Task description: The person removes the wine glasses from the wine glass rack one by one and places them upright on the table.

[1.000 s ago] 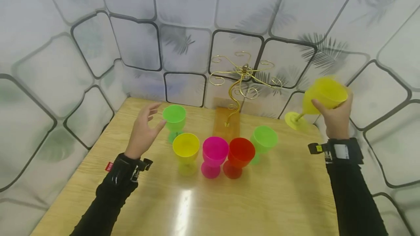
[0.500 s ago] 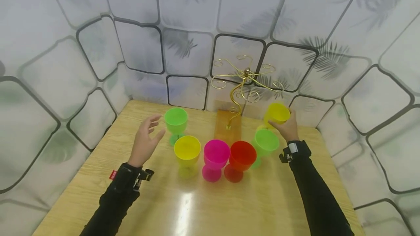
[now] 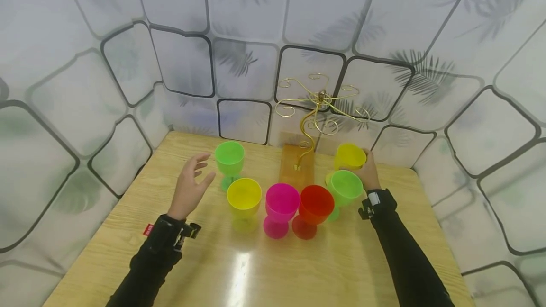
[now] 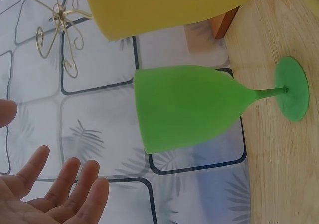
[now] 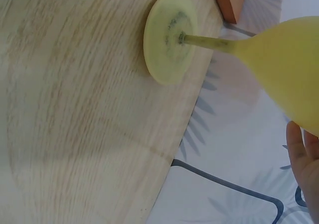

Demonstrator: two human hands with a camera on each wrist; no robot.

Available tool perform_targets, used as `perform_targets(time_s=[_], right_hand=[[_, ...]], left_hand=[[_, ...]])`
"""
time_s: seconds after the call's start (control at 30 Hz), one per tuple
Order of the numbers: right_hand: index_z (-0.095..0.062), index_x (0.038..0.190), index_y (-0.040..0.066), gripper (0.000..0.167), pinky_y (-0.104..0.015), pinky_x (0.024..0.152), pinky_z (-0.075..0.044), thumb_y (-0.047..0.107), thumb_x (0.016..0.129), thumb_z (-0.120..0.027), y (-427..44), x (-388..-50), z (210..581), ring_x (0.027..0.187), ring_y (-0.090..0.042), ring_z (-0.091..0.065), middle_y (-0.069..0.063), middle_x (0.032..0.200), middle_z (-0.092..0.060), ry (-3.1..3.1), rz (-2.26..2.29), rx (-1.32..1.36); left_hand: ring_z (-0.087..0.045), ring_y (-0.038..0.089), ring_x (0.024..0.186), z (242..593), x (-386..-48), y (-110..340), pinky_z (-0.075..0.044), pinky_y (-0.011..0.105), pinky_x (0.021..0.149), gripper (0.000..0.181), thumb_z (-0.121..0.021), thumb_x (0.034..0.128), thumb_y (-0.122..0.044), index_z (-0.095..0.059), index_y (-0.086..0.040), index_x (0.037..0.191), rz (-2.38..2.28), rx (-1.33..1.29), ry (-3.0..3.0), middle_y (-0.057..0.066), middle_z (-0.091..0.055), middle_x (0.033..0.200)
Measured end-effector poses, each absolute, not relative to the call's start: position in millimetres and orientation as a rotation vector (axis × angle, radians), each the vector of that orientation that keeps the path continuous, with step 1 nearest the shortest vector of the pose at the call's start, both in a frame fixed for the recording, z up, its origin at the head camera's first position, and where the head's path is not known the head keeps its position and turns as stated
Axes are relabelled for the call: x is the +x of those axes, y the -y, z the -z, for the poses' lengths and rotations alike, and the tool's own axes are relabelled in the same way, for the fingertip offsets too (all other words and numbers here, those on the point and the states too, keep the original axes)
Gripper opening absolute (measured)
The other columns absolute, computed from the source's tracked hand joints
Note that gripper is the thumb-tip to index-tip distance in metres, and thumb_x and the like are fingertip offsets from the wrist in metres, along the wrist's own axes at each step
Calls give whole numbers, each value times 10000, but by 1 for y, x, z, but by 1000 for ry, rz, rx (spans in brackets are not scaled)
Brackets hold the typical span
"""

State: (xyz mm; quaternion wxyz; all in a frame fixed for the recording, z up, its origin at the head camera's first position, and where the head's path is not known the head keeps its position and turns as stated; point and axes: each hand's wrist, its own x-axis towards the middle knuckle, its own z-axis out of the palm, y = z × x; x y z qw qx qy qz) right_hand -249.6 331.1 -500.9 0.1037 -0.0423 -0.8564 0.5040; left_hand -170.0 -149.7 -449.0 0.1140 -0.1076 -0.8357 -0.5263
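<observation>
At the back right of the table, my right hand holds the bowl of a yellow goblet, thumb in front. The goblet is upright behind a light green goblet. In the right wrist view the yellow goblet's foot appears to rest on the wood, with fingertips against its bowl. My left hand hovers with spread, relaxed fingers, holding nothing. It is left of another green goblet, a small gap between them. A front row has yellow, magenta and red goblets.
Behind the goblets stands a gold wire rack with curled arms on a wooden base. Patterned fabric walls close in the back and sides of the wooden table. A small red tag lies at the left.
My right hand has carried the yellow goblet from the far right, tilted in the air, leftward and down to an upright stand behind the right green goblet. My left hand has barely moved.
</observation>
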Motion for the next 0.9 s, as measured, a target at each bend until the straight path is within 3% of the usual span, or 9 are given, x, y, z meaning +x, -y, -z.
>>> perform_targets(time_s=[0.47,0.73,0.9], right_hand=[[-141,1445,-1,826,-553,1115,-274,12,804,-661,-336,-242,504,1292,-396,-322,-272,1425,-279,2552,-1601,-63],[-132,1429,-66,808,-600,1121,-227,-35,799,-637,-324,-231,482,1335,-447,-254,-314,1432,-240,2570,-1675,-43],[-77,1462,-28,839,-597,1114,-241,-38,825,-624,-332,-233,490,1356,-447,-234,-300,1473,-200,2576,-1709,-12]], left_hand=[[-456,423,1208,450,-170,148,-393,575,1007,487,-578,921,-85,-393,23,1358,1527,-326,2450,234,-417,1371],[-461,413,1209,452,-170,146,-393,569,1012,480,-582,921,-106,-406,19,1350,1542,-316,2459,226,-435,1364],[-459,414,1211,456,-171,146,-391,571,1012,481,-584,921,-109,-407,4,1354,1537,-306,2465,223,-432,1367]])
